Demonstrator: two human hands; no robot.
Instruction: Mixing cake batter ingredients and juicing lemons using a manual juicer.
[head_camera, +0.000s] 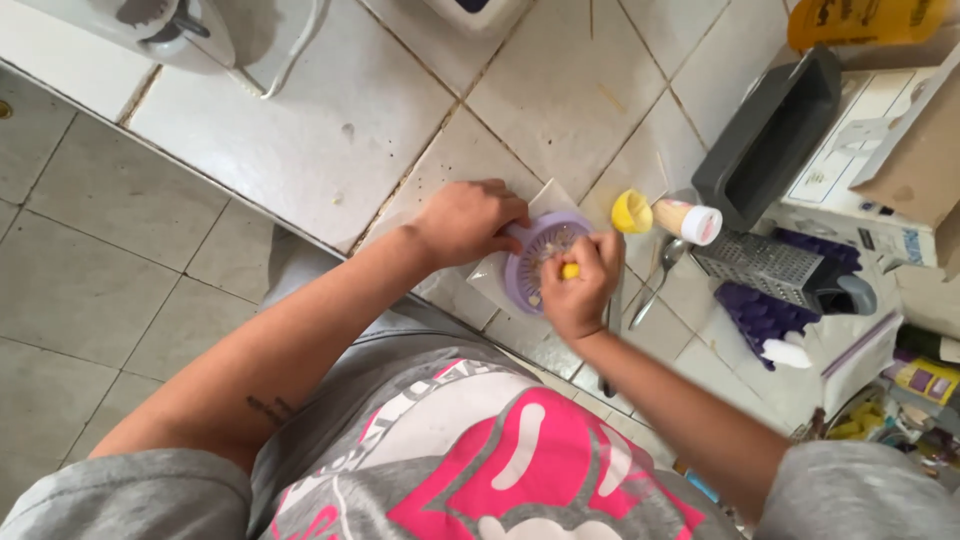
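A lilac citrus juicer (530, 262) stands on the white tiled counter (330, 150), over a white square container. My left hand (468, 220) grips the juicer's handle and rim on its left side. My right hand (582, 280) is closed around a yellow lemon half (569, 270) and presses it down on the juicer's cone. Another lemon half (631, 212) lies cut side up just beyond the juicer.
A small white-capped bottle (688, 221) lies beside the spare lemon half. A spoon (660, 272) and a knife lie right of the juicer. A metal grater (765, 265), a grey loaf tin (775, 135), a purple tray and cardboard boxes crowd the right. A white appliance (150, 25) sits far left.
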